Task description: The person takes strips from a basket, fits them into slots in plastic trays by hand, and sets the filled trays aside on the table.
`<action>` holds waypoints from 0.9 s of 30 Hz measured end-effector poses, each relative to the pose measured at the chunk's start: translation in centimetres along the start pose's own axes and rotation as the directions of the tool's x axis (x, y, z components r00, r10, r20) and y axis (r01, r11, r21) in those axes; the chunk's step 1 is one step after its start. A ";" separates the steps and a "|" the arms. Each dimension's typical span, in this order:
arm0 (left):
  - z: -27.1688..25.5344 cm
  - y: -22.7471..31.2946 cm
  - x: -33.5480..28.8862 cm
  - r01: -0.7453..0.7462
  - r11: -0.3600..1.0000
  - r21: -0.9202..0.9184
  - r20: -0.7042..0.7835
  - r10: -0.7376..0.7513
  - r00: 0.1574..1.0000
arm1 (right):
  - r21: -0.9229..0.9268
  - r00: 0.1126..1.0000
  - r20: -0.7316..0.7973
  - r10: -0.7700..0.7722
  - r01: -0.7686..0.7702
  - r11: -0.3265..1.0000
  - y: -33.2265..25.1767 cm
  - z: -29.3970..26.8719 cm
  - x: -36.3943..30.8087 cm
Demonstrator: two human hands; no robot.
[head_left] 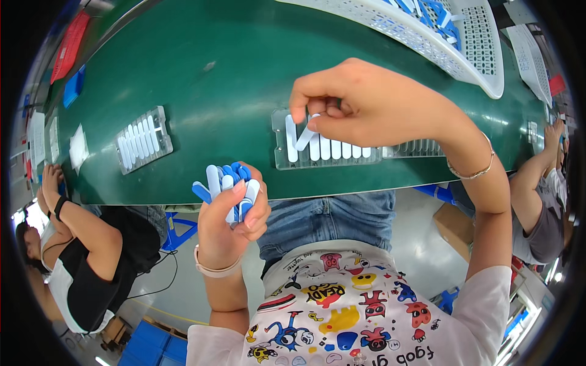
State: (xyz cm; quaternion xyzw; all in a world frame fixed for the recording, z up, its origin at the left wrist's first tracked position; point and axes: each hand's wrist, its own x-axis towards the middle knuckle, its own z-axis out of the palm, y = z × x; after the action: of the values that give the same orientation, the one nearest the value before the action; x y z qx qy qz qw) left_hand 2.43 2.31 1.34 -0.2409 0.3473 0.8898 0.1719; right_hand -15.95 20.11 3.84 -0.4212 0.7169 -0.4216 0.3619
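My left hand (224, 229) is closed around a bunch of small blue-and-white strips (213, 181) with rounded ends, held above the table's near edge. Between thumb and forefinger, my right hand (378, 100) pinches one white strip (304, 138), tilted over a clear plastic tray (279, 146). Several white strips (336, 149) lie side by side in that tray's slots. The pinched strip leans between the leftmost strip (291, 139) and the others. My right hand hides part of the tray's far side.
A second clear tray (165, 141) with white strips lies to the left on the green table (213, 104). Another slotted tray (415, 148) adjoins the first on its right. A white basket (421, 39) of blue-and-white pieces stands far right. People sit at both sides.
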 end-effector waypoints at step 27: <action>-3.4 0.1 -2.7 -0.124 0.987 -0.099 -0.019 0.123 0.992 | -0.553 0.986 -0.165 -0.023 -0.074 0.830 -0.5 2.1 -2.1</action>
State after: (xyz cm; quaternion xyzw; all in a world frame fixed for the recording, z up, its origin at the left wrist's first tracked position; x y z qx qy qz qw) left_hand 5.69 -0.49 0.66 -0.2328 0.3178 0.9135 0.1020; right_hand -13.17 21.23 3.89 -0.4624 0.8415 -0.2230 0.1686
